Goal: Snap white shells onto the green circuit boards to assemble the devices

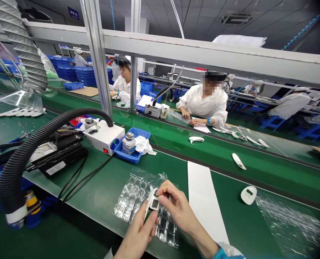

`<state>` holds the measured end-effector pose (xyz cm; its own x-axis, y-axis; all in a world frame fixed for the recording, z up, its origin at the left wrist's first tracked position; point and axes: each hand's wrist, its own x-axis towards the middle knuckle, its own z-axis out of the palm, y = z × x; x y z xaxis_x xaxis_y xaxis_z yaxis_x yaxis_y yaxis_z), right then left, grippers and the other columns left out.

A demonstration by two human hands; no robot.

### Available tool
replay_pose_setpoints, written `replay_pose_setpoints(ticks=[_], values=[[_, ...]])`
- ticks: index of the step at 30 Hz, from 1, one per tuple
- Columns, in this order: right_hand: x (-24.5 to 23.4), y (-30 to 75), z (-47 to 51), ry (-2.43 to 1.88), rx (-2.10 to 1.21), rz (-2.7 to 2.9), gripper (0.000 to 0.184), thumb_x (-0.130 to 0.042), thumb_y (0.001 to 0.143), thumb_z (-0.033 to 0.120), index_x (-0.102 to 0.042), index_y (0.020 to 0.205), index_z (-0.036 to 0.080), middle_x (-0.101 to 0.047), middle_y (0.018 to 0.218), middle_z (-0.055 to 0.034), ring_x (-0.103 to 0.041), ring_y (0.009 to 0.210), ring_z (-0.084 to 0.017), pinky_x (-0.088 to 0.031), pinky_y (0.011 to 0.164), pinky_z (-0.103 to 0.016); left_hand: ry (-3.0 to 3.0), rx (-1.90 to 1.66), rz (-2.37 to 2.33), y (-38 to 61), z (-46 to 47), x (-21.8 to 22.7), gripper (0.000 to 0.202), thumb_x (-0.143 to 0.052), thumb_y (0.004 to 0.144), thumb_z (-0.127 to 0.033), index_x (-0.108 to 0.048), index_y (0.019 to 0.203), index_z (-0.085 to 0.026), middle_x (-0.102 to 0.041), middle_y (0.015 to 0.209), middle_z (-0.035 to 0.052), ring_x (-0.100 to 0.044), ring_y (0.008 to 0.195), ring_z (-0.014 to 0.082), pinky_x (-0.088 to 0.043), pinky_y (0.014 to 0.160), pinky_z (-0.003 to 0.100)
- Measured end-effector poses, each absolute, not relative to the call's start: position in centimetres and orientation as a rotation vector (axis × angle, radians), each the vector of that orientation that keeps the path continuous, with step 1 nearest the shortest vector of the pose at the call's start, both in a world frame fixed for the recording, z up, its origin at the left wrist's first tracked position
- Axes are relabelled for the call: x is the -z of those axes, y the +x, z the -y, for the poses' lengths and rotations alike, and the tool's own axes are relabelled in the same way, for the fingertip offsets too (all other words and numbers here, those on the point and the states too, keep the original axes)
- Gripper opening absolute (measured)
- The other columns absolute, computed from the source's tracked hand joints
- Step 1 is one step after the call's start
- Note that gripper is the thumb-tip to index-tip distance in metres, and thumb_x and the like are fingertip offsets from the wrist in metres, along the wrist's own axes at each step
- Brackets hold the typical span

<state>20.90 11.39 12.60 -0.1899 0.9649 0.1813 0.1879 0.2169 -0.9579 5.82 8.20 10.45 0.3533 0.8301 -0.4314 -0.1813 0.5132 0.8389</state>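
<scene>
White casing, held above a clear blister tray: left hand grips its lower end between thumb and fingers; right hand appears to pinch near its window, contact partly hidden. White strip lies just right; blue tray stands beyond. Green bench extends leftward, its near edge passing the left wrist.

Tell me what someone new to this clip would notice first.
The thick black hose at left catches the eye first, arching from a white box past the near edge of the table. At bottom centre, the left hand holds a small white casing, the right hand at its edge, above a clear plastic tray. Behind them, a green belt carries loose white parts.
</scene>
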Motion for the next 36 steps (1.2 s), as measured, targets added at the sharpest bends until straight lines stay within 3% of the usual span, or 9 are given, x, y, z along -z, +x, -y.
replay_pose_setpoints(ticks=[3,8,10,13,19,24,27,32,36], values=[[-12.7,20.7,-11.4,-1.151,-1.078,1.577,0.010,-0.061,0.087,0.025,-0.058,0.079,0.021,-0.050,0.083,-0.0009,-0.046,0.077,-0.019,-0.036,0.071,-0.030,0.874,-0.790,-1.080,5.7,-8.0,-9.6,0.059,-0.056,0.076,-0.062,-0.054,0.122,-0.025,-0.053,0.073,-0.0017,-0.041,0.059,0.0116,-0.030,0.053,0.025],[-12.0,20.0,-10.4,-1.161,-0.964,1.678,0.015,-0.052,0.091,0.018,-0.051,0.077,0.021,-0.049,0.082,-0.0011,-0.047,0.077,-0.019,-0.037,0.070,-0.031,0.884,-0.910,-1.244,5.6,-7.8,-8.9,0.059,-0.065,0.072,-0.057,-0.058,0.120,-0.024,-0.060,0.114,0.0096,-0.055,0.095,0.0225,-0.043,0.071,0.028],[-11.9,19.7,-9.4,-1.131,-0.773,1.804,0.015,-0.044,0.093,0.013,-0.050,0.082,0.022,-0.050,0.087,-0.0028,-0.048,0.082,-0.021,-0.036,0.077,-0.035,0.817,-0.840,-1.166,5.2,-7.8,-9.5,0.058,-0.067,0.070,-0.058,-0.058,0.117,-0.025,-0.063,0.096,0.0056,-0.055,0.078,0.0171,-0.039,0.058,0.024],[-12.6,19.6,-8.4,-1.063,-0.619,1.872,0.018,-0.038,0.094,0.011,-0.049,0.088,0.023,-0.052,0.092,-0.0044,-0.048,0.085,-0.021,-0.034,0.084,-0.040,0.657,-0.740,-0.947,4.3,-8.1,-10.8,0.048,-0.070,0.070,-0.055,-0.059,0.103,-0.023,-0.054,0.069,-0.0035,-0.040,0.053,0.0065,-0.018,0.045,0.018],[-12.9,22.4,-13.9,-1.210,-0.771,1.529,0.017,-0.047,0.091,0.029,-0.045,0.076,0.021,-0.052,0.075,-0.0013,-0.050,0.069,-0.017,-0.041,0.063,-0.029,0.349,-0.729,-0.858,3.3,-8.6,-11.7,0.038,-0.074,0.074,-0.040,-0.058,0.099,-0.017,-0.053,0.071,-0.0028,-0.037,0.051,0.0034,-0.020,0.044,0.019],[-8.0,24.7,-20.0,-1.460,-0.704,1.715,0.014,-0.052,0.080,0.023,-0.049,0.067,0.020,-0.049,0.058,0.0029,-0.048,0.054,-0.015,-0.038,0.052,-0.025,0.321,-0.754,-0.863,3.1,-8.8,-10.9,0.050,-0.079,0.068,-0.043,-0.057,0.106,-0.017,-0.054,0.070,-0.0026,-0.040,0.051,0.0044,-0.023,0.042,0.018],[-6.2,24.7,-20.8,-1.532,-0.573,1.832,0.008,-0.056,0.076,0.011,-0.056,0.072,0.018,-0.055,0.072,-0.0013,-0.052,0.063,-0.017,-0.040,0.061,-0.029,0.295,-0.744,-0.866,3.3,-8.7,-10.5,0.055,-0.080,0.067,-0.043,-0.056,0.110,-0.017,-0.055,0.069,-0.0024,-0.040,0.051,0.0043,-0.024,0.041,0.017],[-5.9,24.4,-18.8,-1.557,-0.353,2.027,0.024,-0.047,0.085,0.003,-0.062,0.092,0.019,-0.056,0.097,-0.0081,-0.052,0.087,-0.023,-0.040,0.079,-0.036,0.266,-0.728,-0.918,3.3,-8.9,-10.1,0.064,-0.081,0.064,-0.045,-0.055,0.115,-0.016,-0.056,0.069,-0.0022,-0.042,0.050,0.0042,-0.026,0.040,0.016],[-5.7,25.6,-17.2,-1.603,-0.289,2.130,0.033,-0.044,0.089,0.004,-0.064,0.110,0.020,-0.060,0.111,-0.0109,-0.052,0.097,-0.026,-0.041,0.083,-0.040,0.231,-0.712,-0.976,3.2,-8.9,-9.9,0.060,-0.085,0.055,-0.049,-0.064,0.103,-0.020,-0.058,0.065,-0.0017,-0.043,0.048,0.0051,-0.031,0.040,0.017]])
